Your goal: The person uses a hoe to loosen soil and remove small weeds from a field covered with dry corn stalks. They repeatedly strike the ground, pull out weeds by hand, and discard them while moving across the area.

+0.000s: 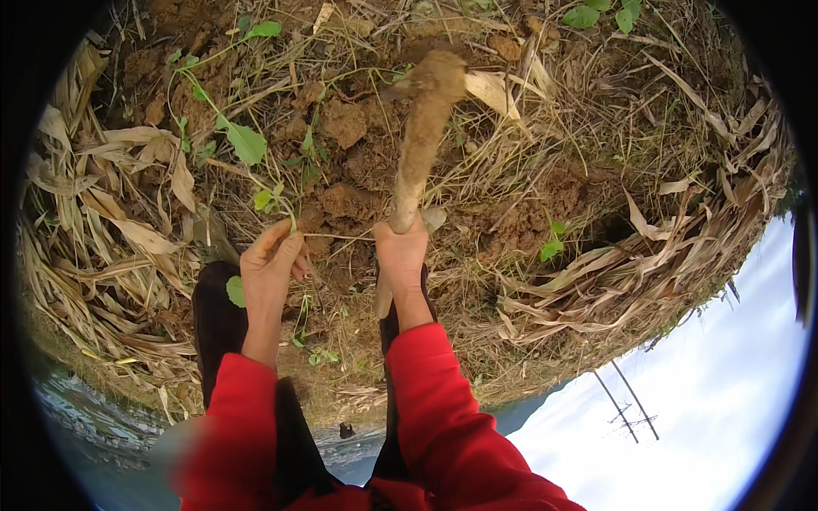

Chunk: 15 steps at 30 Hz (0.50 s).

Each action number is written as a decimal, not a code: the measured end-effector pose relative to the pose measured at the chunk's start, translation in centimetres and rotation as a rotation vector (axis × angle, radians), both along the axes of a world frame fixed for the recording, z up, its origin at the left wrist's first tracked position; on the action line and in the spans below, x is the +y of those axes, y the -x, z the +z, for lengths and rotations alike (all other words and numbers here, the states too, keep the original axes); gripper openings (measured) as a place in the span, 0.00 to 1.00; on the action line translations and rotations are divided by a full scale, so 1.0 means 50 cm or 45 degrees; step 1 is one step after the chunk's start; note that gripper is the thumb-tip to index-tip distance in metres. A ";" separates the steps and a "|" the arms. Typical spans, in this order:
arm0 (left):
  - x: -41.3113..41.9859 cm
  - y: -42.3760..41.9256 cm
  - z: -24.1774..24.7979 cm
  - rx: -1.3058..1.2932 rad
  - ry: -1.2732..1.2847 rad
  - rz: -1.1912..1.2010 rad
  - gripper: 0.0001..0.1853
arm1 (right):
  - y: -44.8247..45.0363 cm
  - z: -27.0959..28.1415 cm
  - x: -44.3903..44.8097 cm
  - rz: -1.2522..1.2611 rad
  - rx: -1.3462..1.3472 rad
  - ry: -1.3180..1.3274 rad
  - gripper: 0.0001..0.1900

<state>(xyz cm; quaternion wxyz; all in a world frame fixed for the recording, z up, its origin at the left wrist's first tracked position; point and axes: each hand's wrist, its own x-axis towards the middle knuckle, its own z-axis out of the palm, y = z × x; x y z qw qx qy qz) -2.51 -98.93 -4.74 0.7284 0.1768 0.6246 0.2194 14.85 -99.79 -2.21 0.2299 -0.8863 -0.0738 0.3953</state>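
My left hand [271, 262] pinches the pale green stem [293, 220] of a young plant between thumb and fingertips. A thin pale strand [339, 236], perhaps a root or straw, runs from those fingers towards my right hand [404, 252]. That right hand is wrapped around the wooden handle [418, 153] of a mud-caked hoe. At the far end, the hoe head [434, 73] is blurred and coated with soil, just over the ground. Broken clods of brown earth [345, 201] lie between and beyond my hands. A green lobed leaf [246, 144] spreads past my left hand.
Dry corn husks and stalks are heaped at the left [121, 236] and along the right edge [639, 268]. Straw [498, 172] and weeds cover the soil. My dark shoe [220, 300] stands near my left hand. Utility poles [629, 402] show in the distance.
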 end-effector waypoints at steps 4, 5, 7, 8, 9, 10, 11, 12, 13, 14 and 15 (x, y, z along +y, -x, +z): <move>0.010 -0.007 0.003 0.073 0.041 -0.071 0.14 | -0.005 0.030 -0.007 0.043 0.154 0.245 0.13; 0.005 -0.009 0.005 0.110 0.067 -0.091 0.14 | -0.011 0.070 -0.030 0.007 0.107 0.303 0.12; -0.006 -0.013 0.006 0.155 0.036 -0.059 0.14 | -0.008 0.110 -0.055 -0.072 0.069 0.150 0.11; -0.012 -0.015 0.005 0.192 0.055 -0.041 0.14 | -0.004 0.113 -0.069 -0.108 0.009 0.038 0.09; -0.016 -0.017 0.004 0.187 0.018 -0.042 0.14 | 0.002 0.097 -0.074 -0.050 0.046 -0.145 0.09; -0.019 -0.018 0.002 0.189 0.022 -0.050 0.14 | 0.010 0.078 -0.079 -0.014 0.078 -0.278 0.09; -0.022 -0.018 0.002 0.198 0.027 -0.053 0.14 | 0.017 0.043 -0.072 0.003 0.144 -0.294 0.08; -0.024 -0.018 0.000 0.250 -0.006 -0.085 0.14 | 0.022 0.021 -0.069 0.065 0.259 -0.135 0.05; -0.023 -0.018 -0.003 0.289 -0.043 -0.119 0.14 | 0.019 0.003 -0.070 0.243 0.274 0.002 0.07; -0.024 -0.020 -0.006 0.308 -0.071 -0.163 0.13 | 0.017 -0.002 -0.072 0.262 0.230 0.089 0.07; -0.024 -0.020 -0.008 0.315 -0.136 -0.217 0.13 | 0.010 0.003 -0.071 0.263 0.195 0.073 0.08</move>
